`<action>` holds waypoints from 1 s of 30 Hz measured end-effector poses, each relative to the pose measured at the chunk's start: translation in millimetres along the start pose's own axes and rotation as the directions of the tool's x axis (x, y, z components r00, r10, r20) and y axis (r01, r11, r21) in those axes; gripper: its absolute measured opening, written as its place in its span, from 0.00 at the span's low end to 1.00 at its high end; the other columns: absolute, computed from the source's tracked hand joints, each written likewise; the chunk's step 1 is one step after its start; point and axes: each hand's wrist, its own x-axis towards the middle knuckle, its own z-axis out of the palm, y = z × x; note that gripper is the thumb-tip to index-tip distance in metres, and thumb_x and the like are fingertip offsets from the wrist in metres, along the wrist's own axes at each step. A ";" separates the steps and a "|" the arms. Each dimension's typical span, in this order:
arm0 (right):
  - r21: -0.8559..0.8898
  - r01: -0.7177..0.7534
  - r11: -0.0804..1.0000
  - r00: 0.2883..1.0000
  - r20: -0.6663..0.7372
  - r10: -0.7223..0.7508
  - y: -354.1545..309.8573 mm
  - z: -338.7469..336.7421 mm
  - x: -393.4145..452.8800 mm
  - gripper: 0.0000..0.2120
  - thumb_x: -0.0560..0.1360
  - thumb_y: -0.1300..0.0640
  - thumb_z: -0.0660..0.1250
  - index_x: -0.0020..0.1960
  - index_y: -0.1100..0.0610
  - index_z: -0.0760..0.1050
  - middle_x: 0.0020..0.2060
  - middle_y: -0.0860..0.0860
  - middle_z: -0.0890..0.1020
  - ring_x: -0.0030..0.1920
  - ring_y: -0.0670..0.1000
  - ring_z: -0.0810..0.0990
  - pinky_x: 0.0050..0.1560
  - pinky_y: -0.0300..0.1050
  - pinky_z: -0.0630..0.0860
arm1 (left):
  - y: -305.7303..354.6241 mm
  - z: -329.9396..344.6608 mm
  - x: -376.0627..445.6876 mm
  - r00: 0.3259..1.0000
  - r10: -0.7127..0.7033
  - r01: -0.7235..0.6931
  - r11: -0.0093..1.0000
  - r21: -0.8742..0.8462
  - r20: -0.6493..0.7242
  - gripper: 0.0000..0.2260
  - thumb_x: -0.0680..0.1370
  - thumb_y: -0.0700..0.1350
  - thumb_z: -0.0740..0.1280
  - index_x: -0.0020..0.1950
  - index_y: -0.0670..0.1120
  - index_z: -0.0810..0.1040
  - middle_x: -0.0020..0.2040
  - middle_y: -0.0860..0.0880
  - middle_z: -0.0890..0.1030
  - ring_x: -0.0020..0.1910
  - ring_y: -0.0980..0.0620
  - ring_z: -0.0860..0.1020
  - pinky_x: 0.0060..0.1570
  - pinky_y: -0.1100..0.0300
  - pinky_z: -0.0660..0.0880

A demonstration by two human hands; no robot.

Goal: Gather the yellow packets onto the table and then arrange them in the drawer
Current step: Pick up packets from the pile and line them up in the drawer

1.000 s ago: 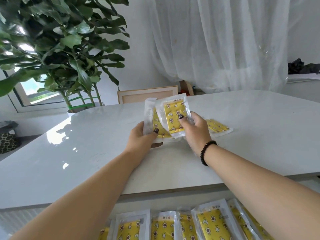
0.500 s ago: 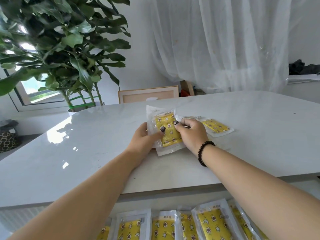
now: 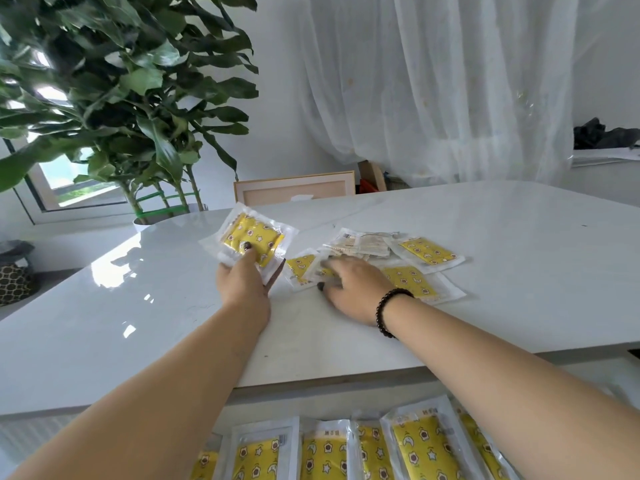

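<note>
- Left hand (image 3: pixel 242 282) raised just above the white surface (image 3: pixel 502 271), thumb pinching a small stack of yellow packets (image 3: pixel 251 239) held tilted, clear of the top.
- Right hand (image 3: pixel 353 289) lying palm down, fingers spread and blurred, touching the near edge of a loose pile of packets (image 3: pixel 408 268) on the surface.
- In that pile: some yellow side up, a few turned over to a pale printed back, overlapping.
- Black bead bracelet (image 3: pixel 391 311) on the right wrist.
- Below the surface's near edge, a row of yellow packets (image 3: pixel 346 452) side by side in the drawer (image 3: pixel 263 400), partly hidden by the forearms.
- Leafy potted plant (image 3: pixel 114 98) behind the far left corner; sheer white curtain (image 3: pixel 433 81) at the back.
</note>
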 end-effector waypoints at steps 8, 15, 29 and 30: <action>-0.093 -0.048 0.995 0.979 -0.202 0.028 -4.4 -0.1 -1.5 0.15 0.77 0.44 0.62 0.53 0.55 0.75 0.50 0.51 0.80 0.54 0.53 0.76 0.54 0.46 0.74 | -3.4 3.5 -1.3 0.997 0.012 -0.022 0.990 0.141 0.071 0.07 0.80 0.38 0.62 0.50 0.50 0.74 0.49 0.49 0.79 0.43 0.49 0.81 0.33 0.58 0.82; -0.229 -0.297 0.927 0.952 -0.145 0.269 -0.1 -0.2 1.3 0.36 0.71 0.31 0.60 0.65 0.59 0.67 0.61 0.55 0.73 0.63 0.58 0.69 0.60 0.51 0.69 | -7.2 3.4 -1.3 0.988 0.040 -0.078 0.963 0.257 0.150 0.06 0.78 0.39 0.66 0.49 0.49 0.74 0.48 0.49 0.81 0.41 0.51 0.82 0.31 0.60 0.79; 0.309 -0.397 0.864 0.906 -0.020 0.423 4.8 -19.8 6.7 0.37 0.68 0.51 0.75 0.71 0.54 0.63 0.65 0.53 0.72 0.65 0.53 0.71 0.56 0.42 0.70 | -10.8 -1.0 1.1 0.976 0.051 -0.121 0.933 0.337 0.211 0.05 0.72 0.38 0.73 0.46 0.46 0.80 0.42 0.47 0.85 0.45 0.46 0.84 0.52 0.48 0.80; 0.330 -0.437 0.837 0.890 0.023 0.456 5.6 -24.5 9.1 0.38 0.67 0.52 0.76 0.71 0.55 0.62 0.65 0.52 0.71 0.64 0.53 0.71 0.54 0.41 0.69 | -8.9 -0.7 1.0 0.978 0.004 -0.064 0.957 0.282 0.208 0.05 0.73 0.37 0.72 0.46 0.45 0.79 0.42 0.46 0.85 0.44 0.45 0.84 0.51 0.46 0.80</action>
